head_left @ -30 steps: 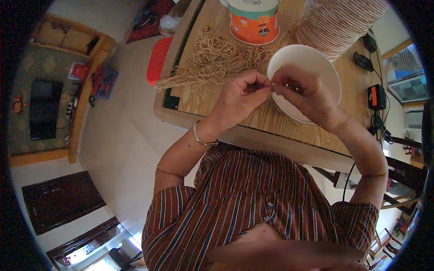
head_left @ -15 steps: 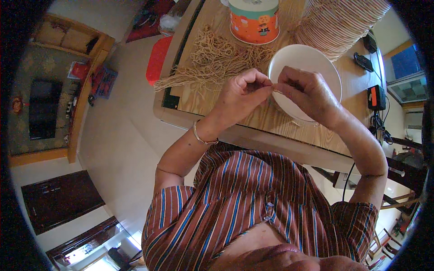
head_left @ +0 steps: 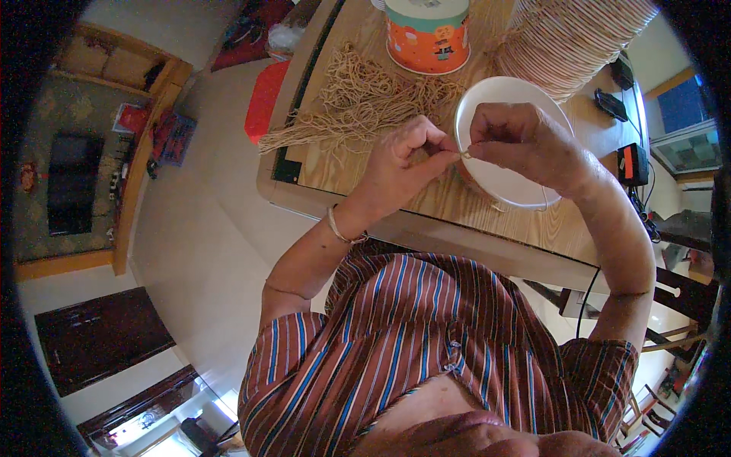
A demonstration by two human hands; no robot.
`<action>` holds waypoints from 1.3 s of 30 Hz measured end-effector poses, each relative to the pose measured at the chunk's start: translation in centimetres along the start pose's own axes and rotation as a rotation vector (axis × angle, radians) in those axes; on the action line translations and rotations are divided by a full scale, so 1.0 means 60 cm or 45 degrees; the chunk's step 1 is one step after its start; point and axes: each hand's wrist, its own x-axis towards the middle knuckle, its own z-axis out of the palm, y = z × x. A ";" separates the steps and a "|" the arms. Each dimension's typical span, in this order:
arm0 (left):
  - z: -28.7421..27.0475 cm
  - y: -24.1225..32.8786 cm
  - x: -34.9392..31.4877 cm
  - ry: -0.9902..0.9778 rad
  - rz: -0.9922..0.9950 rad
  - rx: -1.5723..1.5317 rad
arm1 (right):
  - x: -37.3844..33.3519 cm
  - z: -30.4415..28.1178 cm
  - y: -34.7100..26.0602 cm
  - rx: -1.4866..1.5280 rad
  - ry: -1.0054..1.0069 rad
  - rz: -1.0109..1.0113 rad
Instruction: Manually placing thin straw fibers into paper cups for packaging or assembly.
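A white-lined paper bucket (head_left: 512, 185) stands near the table's front edge, its open mouth facing up toward me. At its left rim, my left hand (head_left: 407, 161) pinches a short bit of beige twine (head_left: 465, 154) between thumb and forefinger. My right hand (head_left: 527, 145) is closed over the bucket's mouth, its fingertips on the same twine and almost meeting the left ones. A thin strand also shows at the bucket's near rim. The hands hide part of the rim, so I cannot tell how the twine is fastened there.
A loose pile of beige twine (head_left: 358, 99) lies left of the bucket. Behind stand an orange and green printed bucket (head_left: 428, 38) and a long nested stack of buckets (head_left: 575, 42). Black adapters and cables (head_left: 633, 164) lie along the right edge. A red stool (head_left: 266, 103) stands beyond the table's left side.
My right hand has turned slightly and shifted a little to the right. The bucket has moved slightly right and toward me. My left hand has stayed nearly in place.
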 end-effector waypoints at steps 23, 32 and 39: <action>0.056 -0.045 -0.072 0.167 0.160 0.177 | 0.002 0.007 -0.046 -0.051 0.006 -0.081; 0.033 -0.006 -0.039 0.197 0.181 -0.107 | 0.001 0.004 -0.051 -0.066 0.019 -0.028; 0.030 -0.006 -0.020 0.094 0.154 -0.047 | -0.005 0.002 -0.036 0.033 -0.037 -0.113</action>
